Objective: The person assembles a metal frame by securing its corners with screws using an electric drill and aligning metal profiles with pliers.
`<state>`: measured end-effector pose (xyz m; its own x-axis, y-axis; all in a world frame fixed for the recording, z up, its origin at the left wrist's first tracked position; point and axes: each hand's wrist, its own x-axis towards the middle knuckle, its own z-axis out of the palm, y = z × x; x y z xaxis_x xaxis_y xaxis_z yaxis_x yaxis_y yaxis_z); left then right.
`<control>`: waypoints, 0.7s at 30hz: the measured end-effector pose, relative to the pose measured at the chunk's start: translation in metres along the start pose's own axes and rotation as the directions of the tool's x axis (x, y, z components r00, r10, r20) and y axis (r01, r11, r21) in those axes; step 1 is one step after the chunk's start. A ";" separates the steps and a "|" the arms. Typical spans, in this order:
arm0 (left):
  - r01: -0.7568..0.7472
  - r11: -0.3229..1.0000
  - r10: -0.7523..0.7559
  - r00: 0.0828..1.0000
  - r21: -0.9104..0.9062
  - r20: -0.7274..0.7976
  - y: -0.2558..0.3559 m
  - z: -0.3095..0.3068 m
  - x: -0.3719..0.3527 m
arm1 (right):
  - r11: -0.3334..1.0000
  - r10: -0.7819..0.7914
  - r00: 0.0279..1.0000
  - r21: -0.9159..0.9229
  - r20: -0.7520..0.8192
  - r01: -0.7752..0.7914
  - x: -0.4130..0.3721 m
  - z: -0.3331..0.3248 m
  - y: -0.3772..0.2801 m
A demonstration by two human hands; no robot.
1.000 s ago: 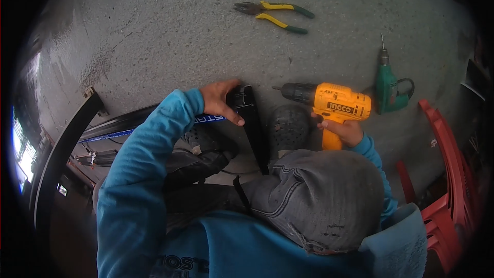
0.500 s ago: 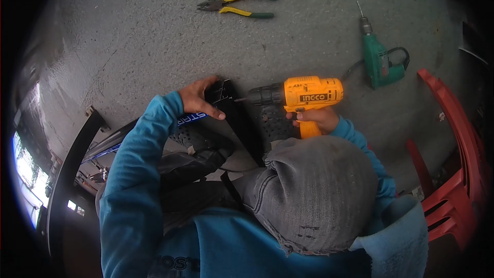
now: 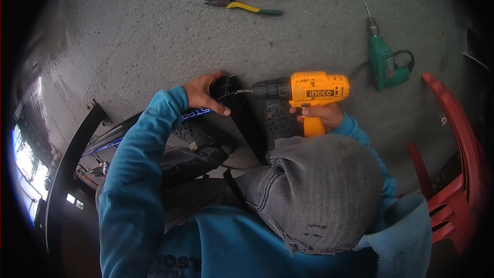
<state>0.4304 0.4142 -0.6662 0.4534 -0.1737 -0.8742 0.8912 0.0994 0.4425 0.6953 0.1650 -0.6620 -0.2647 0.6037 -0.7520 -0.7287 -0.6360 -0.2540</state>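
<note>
My right hand (image 3: 328, 115) is wrapped round the handle of a yellow cordless drill (image 3: 314, 86), held level and pointing left. Its bit (image 3: 244, 91) reaches the end of a black metal bar (image 3: 249, 126), with the tip right at the face there. Light scribed lines show on that end. My left hand (image 3: 202, 92) clasps the same end from the left, thumb on the near side and fingers round the far edge. From there the bar slants back toward my knee, between my shoes.
Combination pliers (image 3: 247, 1) with yellow-green handles lie on the concrete floor (image 3: 154, 36) ahead. A green corded drill (image 3: 383, 64) lies at the right, near a red plastic chair (image 3: 458, 195). Another black bar (image 3: 67, 170) stands at the left, beside a long piece with blue lettering (image 3: 196, 114).
The whole view has shifted slightly, so most things sit a little to the right. The drill bit now shows more clearly and level at the bar's end. Both hands keep their holds.
</note>
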 end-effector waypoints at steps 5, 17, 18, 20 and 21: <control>-0.121 0.963 0.171 0.964 0.240 -0.202 -0.002 -0.006 -0.011 | 0.996 -0.063 0.996 0.068 0.056 0.060 -0.001 -0.011 -0.007; -0.550 0.816 0.321 0.684 -0.175 -0.655 0.056 0.034 -0.018 | 0.960 -0.270 0.947 -0.028 0.173 0.279 0.009 0.000 -0.033; -0.586 0.614 0.141 0.740 -0.528 -0.657 0.070 0.043 -0.007 | 0.936 -0.335 0.922 -0.047 0.193 0.350 0.010 0.004 -0.035; -0.667 0.325 0.078 0.726 -0.671 -0.683 0.108 0.056 -0.006 | 0.912 -0.383 0.896 -0.061 0.223 0.405 0.010 0.014 -0.039; -0.667 -0.005 0.023 0.745 -0.745 -0.666 0.125 0.061 -0.005 | 0.886 -0.436 0.878 -0.076 0.196 0.457 0.010 0.021 -0.040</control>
<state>0.5403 0.3673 -0.5939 0.3519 0.5259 -0.7743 -0.3146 0.8456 0.4313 0.7087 0.2065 -0.6469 -0.0381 0.9017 -0.4307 -0.7190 -0.3241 -0.6148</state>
